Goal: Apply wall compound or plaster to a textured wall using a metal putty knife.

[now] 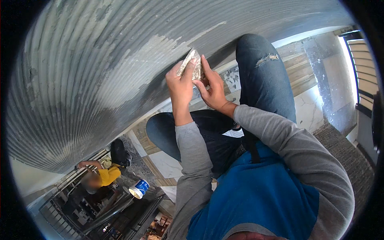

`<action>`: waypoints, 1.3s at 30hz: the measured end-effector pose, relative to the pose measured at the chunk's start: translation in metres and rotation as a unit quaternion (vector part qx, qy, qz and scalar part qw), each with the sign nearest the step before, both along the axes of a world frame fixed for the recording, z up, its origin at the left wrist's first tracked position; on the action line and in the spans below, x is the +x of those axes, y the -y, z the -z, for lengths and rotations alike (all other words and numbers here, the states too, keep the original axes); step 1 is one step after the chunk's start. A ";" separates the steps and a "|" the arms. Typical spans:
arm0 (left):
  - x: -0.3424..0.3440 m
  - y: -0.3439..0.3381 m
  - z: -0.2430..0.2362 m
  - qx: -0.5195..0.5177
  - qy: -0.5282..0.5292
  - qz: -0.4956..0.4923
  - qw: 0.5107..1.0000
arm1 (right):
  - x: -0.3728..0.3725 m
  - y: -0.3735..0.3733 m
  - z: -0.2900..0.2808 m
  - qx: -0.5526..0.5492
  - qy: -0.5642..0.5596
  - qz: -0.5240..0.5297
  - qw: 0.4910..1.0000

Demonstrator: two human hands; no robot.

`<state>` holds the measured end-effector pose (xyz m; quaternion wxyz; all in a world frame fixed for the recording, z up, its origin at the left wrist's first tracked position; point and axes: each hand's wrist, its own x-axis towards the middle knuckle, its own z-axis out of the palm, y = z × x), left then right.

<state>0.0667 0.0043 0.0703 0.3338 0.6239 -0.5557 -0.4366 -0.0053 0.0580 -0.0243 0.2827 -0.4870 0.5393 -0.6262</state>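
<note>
Both hands grip a pale, pointed, rough-surfaced piece (188,66) that looks like stone, held close to the wall. My left hand (179,86) closes on its left side, the thumb lying along its face. On the other side, my right hand (214,90) has its fingers behind the piece and its thumb near the lower edge. Grey adhesive combed into ridges covers the wall (92,80) in front of me. A smoother, lighter smeared patch (154,54) shows just left of the piece.
My bent knees (262,68) flank my hands. Wood-look and marble-look tiles (304,106) lie on the floor. At lower left, another person in a yellow top (109,176) is beside metal railings (60,216) and a white-and-blue bucket (139,189). A barred opening (362,72) is at far right.
</note>
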 end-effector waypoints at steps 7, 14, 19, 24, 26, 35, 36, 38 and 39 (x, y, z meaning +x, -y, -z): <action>0.000 0.001 0.004 -0.050 -0.007 0.017 0.999 | 0.001 0.000 0.001 -0.023 -0.006 0.014 1.000; 0.000 0.002 0.003 -0.041 0.010 0.025 0.999 | 0.001 0.000 0.003 -0.014 -0.019 0.014 1.000; 0.001 0.003 0.003 -0.038 -0.004 0.029 0.999 | 0.002 -0.002 0.003 0.015 0.000 -0.003 1.000; 0.001 0.004 0.002 -0.027 0.001 0.027 0.999 | 0.001 -0.001 0.002 0.015 -0.009 0.002 1.000; 0.000 0.003 0.001 -0.022 0.003 0.024 0.999 | 0.001 -0.002 0.001 0.017 -0.006 0.001 1.000; -0.001 0.002 -0.002 0.009 -0.013 0.011 1.000 | 0.003 -0.001 0.003 0.020 -0.006 0.010 1.000; -0.001 0.002 -0.001 0.010 -0.013 0.011 1.000 | 0.002 -0.001 0.003 0.017 -0.008 0.012 1.000; 0.000 0.003 -0.001 0.007 -0.009 0.015 1.000 | 0.001 -0.001 0.001 0.014 -0.014 0.012 1.000; 0.000 0.003 -0.002 0.007 -0.009 0.015 1.000 | 0.001 -0.001 0.001 0.011 -0.019 0.011 1.000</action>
